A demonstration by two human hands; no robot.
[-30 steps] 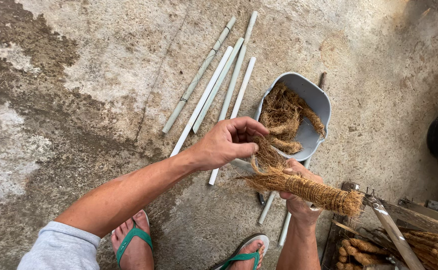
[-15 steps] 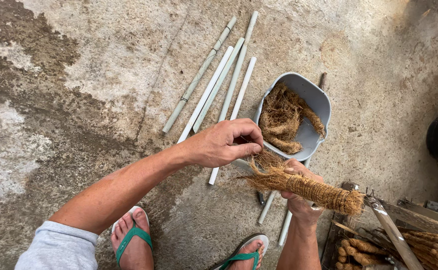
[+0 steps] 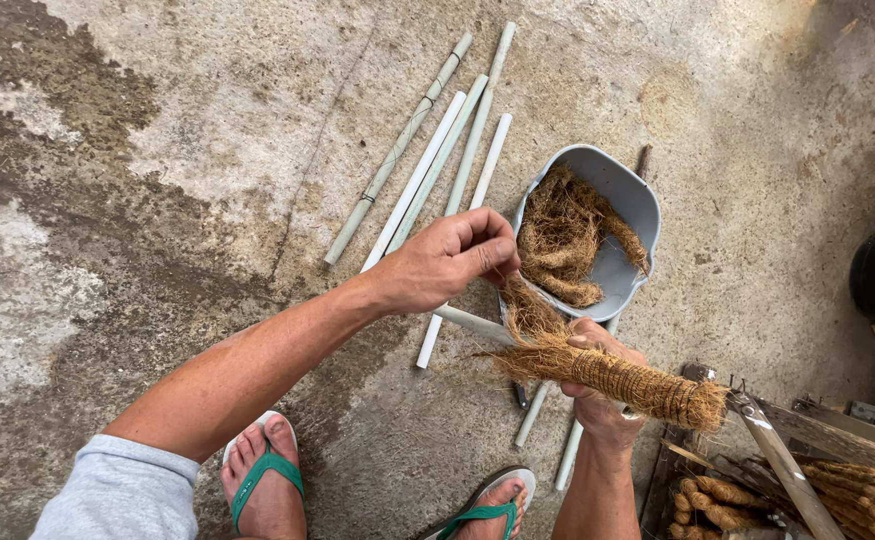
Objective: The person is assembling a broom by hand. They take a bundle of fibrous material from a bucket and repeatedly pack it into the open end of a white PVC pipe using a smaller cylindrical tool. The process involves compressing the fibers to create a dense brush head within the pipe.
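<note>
Coir-wrapped pole point(image 3: 617, 378) lay across the right hand point(image 3: 602, 395), just below the grey bucket point(image 3: 637, 205) in the head view, fingers closed around its bound middle. The left hand point(image 3: 452, 258), beside the bucket's rim, pinched loose coir fibre point(image 3: 529, 312) at the pole's frayed end. It looked light, rough and springy; the tightly wound middle seemed the firmest hold, since loose strands would pull free.

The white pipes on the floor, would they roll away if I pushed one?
Probably: the white pipes look round and smooth, lying loose on the bare concrete floor. They seem stiff and straight, likely light plastic. Neighbours lying alongside might stop one quickly.
</note>
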